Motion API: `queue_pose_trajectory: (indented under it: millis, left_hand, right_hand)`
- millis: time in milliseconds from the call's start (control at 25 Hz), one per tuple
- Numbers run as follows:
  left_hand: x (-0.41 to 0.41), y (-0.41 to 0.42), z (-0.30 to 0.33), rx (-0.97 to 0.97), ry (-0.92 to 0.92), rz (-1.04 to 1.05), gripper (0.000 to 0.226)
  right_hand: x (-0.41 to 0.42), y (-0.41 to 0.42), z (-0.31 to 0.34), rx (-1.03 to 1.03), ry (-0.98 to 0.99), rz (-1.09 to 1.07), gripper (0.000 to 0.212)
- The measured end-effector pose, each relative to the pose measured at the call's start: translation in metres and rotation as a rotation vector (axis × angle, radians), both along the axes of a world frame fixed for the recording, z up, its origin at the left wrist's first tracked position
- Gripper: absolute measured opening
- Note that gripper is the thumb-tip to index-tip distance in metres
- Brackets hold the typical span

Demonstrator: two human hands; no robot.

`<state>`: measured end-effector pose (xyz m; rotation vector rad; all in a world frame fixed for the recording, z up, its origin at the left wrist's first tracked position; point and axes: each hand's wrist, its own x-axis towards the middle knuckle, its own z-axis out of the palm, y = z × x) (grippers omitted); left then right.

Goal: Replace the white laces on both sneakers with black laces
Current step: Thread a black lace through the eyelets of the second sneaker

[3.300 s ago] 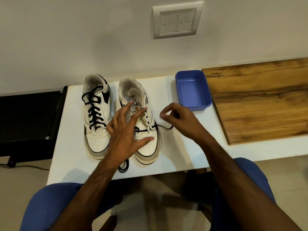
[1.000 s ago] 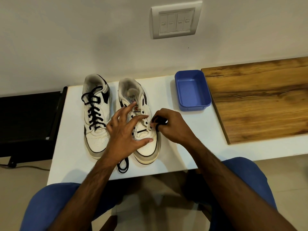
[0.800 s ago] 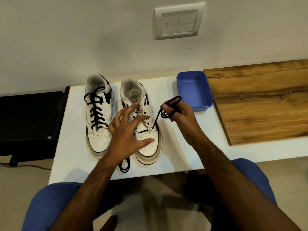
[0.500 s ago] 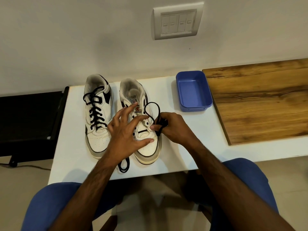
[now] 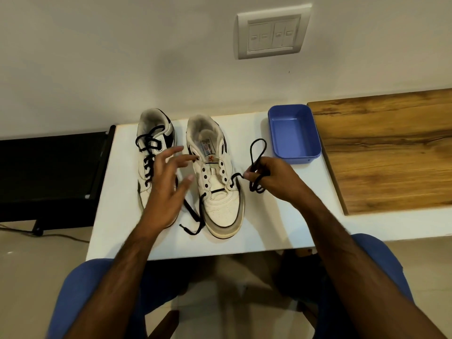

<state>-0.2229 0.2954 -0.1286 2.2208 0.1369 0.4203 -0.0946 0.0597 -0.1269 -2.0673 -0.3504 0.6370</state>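
Two white sneakers stand side by side on the white table (image 5: 266,231), toes toward me. The left sneaker (image 5: 151,133) is fully laced in black. The right sneaker (image 5: 217,204) has a black lace (image 5: 256,152) through its lowest eyelets only; one end trails off its left side onto the table. My right hand (image 5: 276,179) pinches the lace's other end just right of the shoe, with a loop standing above the fingers. My left hand (image 5: 168,189) hovers with fingers spread between the two sneakers, holding nothing. No white laces are in sight.
A blue plastic tray (image 5: 293,135) sits to the right of the sneakers near the wall. A wooden board (image 5: 391,152) adjoins the table on the right. A black unit (image 5: 49,172) stands to the left. A switch plate (image 5: 271,33) is on the wall.
My left hand has lifted off the right sneaker and shifted left, fingers spread. My right hand has pulled the black lace out to the right, away from the shoe.
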Motion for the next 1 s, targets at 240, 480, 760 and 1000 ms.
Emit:
queue_pose_trajectory:
  millis: [240,480,760,1000]
  left_hand:
    - [-0.030,0.021,-0.007,0.825,0.272,-0.031,0.034]
    - [-0.033,0.007,-0.012,1.031,0.291,-0.185,0.026]
    - [-0.027,0.010,0.079,0.374,0.278,-0.191,0.008]
    - [-0.022,-0.014,0.178,0.076,0.116,-0.053,0.016]
  right_hand:
    - [0.000,-0.012,0.001,-0.100,0.014,-0.004,0.027]
    - [-0.011,-0.023,0.004,-0.016,0.045,-0.026,0.030]
    - [-0.007,-0.041,0.073,-0.023,-0.154,0.084,0.014]
    - [-0.013,-0.034,0.190,0.189,-0.253,0.164,0.015]
